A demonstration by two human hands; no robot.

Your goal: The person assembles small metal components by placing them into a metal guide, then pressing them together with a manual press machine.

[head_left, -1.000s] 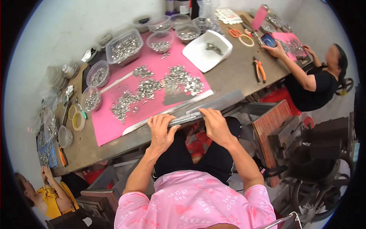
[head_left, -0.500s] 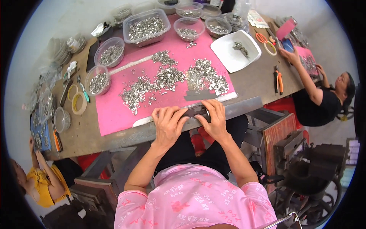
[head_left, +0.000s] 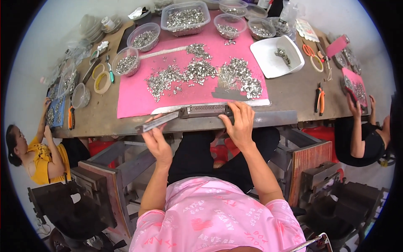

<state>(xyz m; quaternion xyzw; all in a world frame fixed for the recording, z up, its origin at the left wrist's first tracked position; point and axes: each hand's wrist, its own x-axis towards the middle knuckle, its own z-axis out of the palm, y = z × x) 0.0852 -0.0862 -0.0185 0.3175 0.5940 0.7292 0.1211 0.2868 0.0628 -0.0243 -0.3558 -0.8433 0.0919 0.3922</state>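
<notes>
A long dark metal jig [head_left: 205,110] lies along the table's near edge, its slotted inner face showing. It is swung apart at a joint, and its left arm [head_left: 159,122] angles toward me. My left hand [head_left: 157,143] is closed around that arm, fingers beneath and thumb hidden in part. My right hand [head_left: 240,124] grips the jig's right end between thumb and fingers. Just beyond, small silvery metal pieces [head_left: 199,71] lie in loose heaps on a pink mat [head_left: 132,101]. A grey flat strip [head_left: 231,93] sits beside the right heap.
Clear tubs of metal pieces [head_left: 186,17] stand at the back, with a white tray [head_left: 260,59] at right. Orange-handled pliers [head_left: 321,101] and tape rolls [head_left: 102,82] lie on the table. One person [head_left: 46,155] works at left, another [head_left: 357,138] at right. Machines [head_left: 327,180] stand below.
The jig, closed between both hands before, is now swung apart. My left hand has moved left and down with one arm of it. The view has shifted, and the person at right has lowered a phone.
</notes>
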